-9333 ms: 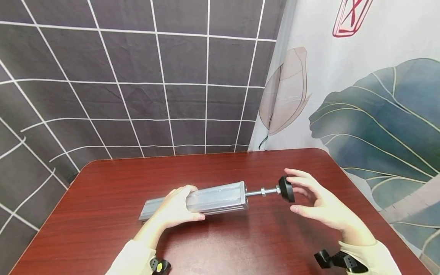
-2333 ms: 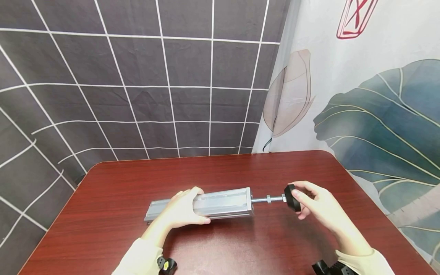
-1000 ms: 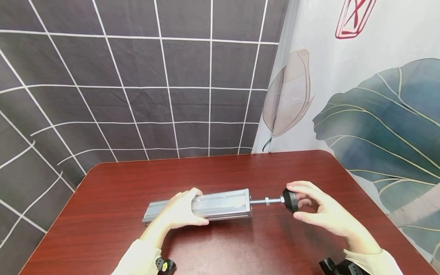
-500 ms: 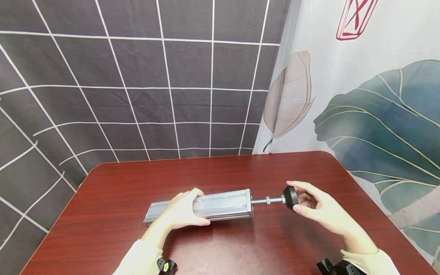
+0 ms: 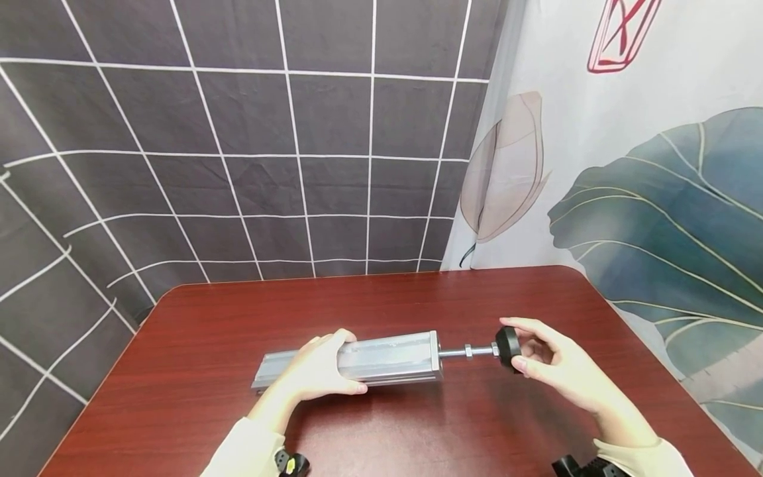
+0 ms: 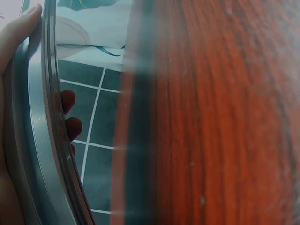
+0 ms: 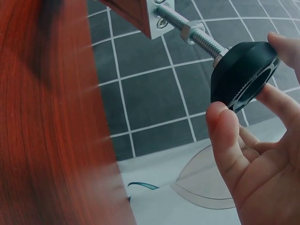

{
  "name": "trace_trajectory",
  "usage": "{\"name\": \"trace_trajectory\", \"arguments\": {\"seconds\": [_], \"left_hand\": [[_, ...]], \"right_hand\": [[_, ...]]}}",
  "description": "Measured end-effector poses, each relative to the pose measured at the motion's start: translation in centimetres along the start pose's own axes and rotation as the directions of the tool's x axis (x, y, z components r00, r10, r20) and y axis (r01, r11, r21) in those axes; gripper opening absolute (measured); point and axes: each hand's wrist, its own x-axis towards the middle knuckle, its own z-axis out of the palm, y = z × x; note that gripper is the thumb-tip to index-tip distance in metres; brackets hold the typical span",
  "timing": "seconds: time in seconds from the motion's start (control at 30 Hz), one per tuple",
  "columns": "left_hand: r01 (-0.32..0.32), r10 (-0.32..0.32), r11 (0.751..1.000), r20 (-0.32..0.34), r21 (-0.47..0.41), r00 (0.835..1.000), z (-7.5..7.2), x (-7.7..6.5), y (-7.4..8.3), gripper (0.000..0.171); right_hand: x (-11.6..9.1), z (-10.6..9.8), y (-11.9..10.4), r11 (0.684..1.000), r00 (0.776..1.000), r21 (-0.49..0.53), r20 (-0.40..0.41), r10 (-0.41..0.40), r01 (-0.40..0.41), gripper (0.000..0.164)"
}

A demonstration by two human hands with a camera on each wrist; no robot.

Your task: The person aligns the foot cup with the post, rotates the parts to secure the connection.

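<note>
A long silvery aluminium profile is held above the table, lying roughly level. My left hand grips it near its middle, thumb along the near side; fingertips show past its edge in the left wrist view. From the profile's right end plate sticks out a threaded rod carrying hex nuts. At the rod's tip sits a black levelling foot, round and hollow on its outer face. My right hand pinches the foot's rim between thumb and fingers.
Below is a reddish-brown wooden table with rounded far corners. Behind it hangs a dark grey curtain with white grid lines. A white curtain with leaf prints hangs at the right. Each wrist wears a black camera.
My right hand has gone from spread fingers beside the foot to pinching it, let it loosen, then pinched it again; the foot's tilt differs slightly. My left hand keeps its grip on the profile.
</note>
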Motion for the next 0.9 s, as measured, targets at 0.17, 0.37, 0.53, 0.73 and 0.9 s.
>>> {"name": "trace_trajectory", "arguments": {"seconds": [0.17, 0.37, 0.53, 0.73, 0.9], "left_hand": [[0.0, 0.0, 1.0, 0.004, 0.002, 1.0, 0.09, 0.01, -0.01, 0.071], [-0.006, 0.006, 1.0, 0.004, 0.022, 1.0, 0.19, 0.09, -0.17, 0.071], [-0.006, 0.006, 1.0, 0.002, 0.025, 1.0, 0.2, 0.1, -0.2, 0.071], [-0.006, 0.006, 1.0, 0.006, 0.02, 1.0, 0.11, 0.11, -0.07, 0.07], [-0.007, 0.007, 1.0, 0.008, 0.017, 1.0, 0.13, 0.14, 0.09, 0.07]], "right_hand": [[0.08, -0.09, -0.08, 0.999, 0.999, 0.018, 0.017, 0.027, -0.027, 0.051], [0.08, -0.17, -0.16, 0.998, 0.998, -0.016, 0.023, 0.06, -0.059, 0.044], [0.09, -0.13, -0.14, 0.995, 0.996, -0.033, 0.014, 0.09, -0.09, 0.04], [0.13, -0.04, -0.09, 0.993, 0.994, -0.038, -0.006, 0.111, -0.111, 0.034], [0.17, 0.09, -0.2, 0.992, 0.993, -0.05, -0.017, 0.117, -0.118, 0.032]]}}
